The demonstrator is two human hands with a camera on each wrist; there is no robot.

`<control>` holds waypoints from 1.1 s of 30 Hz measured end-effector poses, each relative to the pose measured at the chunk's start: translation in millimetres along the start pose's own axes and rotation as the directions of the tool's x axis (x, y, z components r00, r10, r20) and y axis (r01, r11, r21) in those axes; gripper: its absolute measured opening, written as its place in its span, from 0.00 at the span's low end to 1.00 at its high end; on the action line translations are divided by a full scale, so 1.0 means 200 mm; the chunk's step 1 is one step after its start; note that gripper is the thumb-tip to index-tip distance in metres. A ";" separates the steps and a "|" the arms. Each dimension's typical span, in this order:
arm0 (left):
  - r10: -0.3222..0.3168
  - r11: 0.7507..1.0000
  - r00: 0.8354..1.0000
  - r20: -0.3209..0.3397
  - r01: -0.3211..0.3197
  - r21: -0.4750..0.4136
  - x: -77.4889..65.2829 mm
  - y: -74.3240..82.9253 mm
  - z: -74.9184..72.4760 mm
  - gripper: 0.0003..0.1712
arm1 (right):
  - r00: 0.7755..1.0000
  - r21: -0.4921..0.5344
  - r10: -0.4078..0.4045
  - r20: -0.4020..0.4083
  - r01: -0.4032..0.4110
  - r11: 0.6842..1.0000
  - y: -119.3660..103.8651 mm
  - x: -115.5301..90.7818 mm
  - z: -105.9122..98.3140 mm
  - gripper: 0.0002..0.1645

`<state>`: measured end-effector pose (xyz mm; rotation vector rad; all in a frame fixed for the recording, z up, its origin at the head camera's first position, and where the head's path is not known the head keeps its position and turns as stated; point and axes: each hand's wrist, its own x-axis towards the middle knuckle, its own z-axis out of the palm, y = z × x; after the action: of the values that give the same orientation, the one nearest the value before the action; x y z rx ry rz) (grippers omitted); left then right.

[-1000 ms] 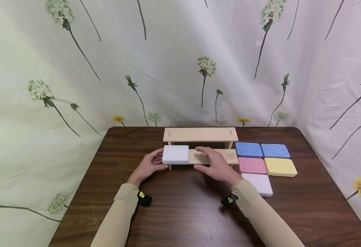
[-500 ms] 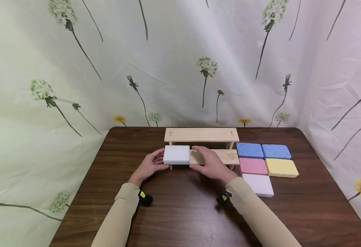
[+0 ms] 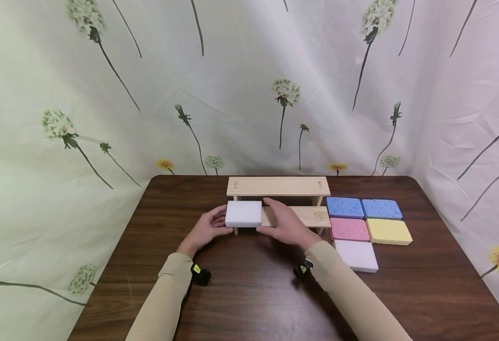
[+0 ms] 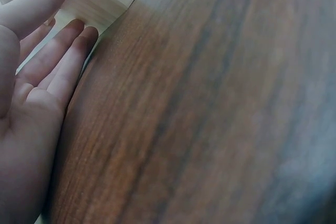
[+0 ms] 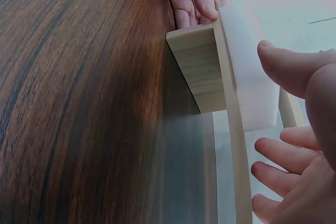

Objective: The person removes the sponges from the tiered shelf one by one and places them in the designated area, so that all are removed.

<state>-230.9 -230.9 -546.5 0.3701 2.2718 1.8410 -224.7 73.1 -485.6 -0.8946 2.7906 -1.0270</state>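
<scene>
A white sponge (image 3: 243, 214) lies flat on the left end of the lower board (image 3: 309, 216) of a two-step wooden rack. My left hand (image 3: 206, 229) is at the sponge's left side, its thumb near the front corner. Loosely extended fingers (image 4: 55, 66) of that hand show beside the rack's wooden leg (image 4: 94, 1) in the left wrist view. From the right, my right hand (image 3: 286, 223) reaches over the lower board, thumb and fingers spread towards the sponge's right end. In the right wrist view, its thumb (image 5: 289, 69) stands close to the white sponge and its other fingers hang near the board's edge.
Behind the lower board stands the upper board (image 3: 278, 185). Right of the rack lie two blue sponges (image 3: 344, 207), a pink sponge (image 3: 349, 229), a yellow sponge (image 3: 388, 231) and another white sponge (image 3: 357, 256) on the dark wood table (image 3: 249, 293). A flower-print cloth (image 3: 240, 94) hangs behind.
My right hand has moved left along the lower board, closer to the white sponge's right end. The left hand and the sponges have stayed in place.
</scene>
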 end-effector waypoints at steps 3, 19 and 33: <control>-0.003 1.000 1.000 0.003 0.003 0.004 0.00 0.00 0.00 0.48 | 1.000 0.002 0.016 0.006 -0.016 1.000 -0.01 0.01 0.01 0.57; -0.014 1.000 1.000 0.009 0.014 -0.008 0.00 0.00 -0.01 0.49 | 0.998 -0.047 0.013 -0.055 -0.016 0.999 -0.02 0.04 0.08 0.55; -0.016 1.000 1.000 0.003 0.016 0.003 0.00 -0.01 -0.01 0.49 | 0.994 -0.023 0.035 -0.106 -0.038 0.999 0.00 0.03 0.10 0.51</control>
<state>-232.2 -232.4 -548.9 0.3534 2.2686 1.8286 -225.6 57.4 -500.9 -0.8114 2.9003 -1.0673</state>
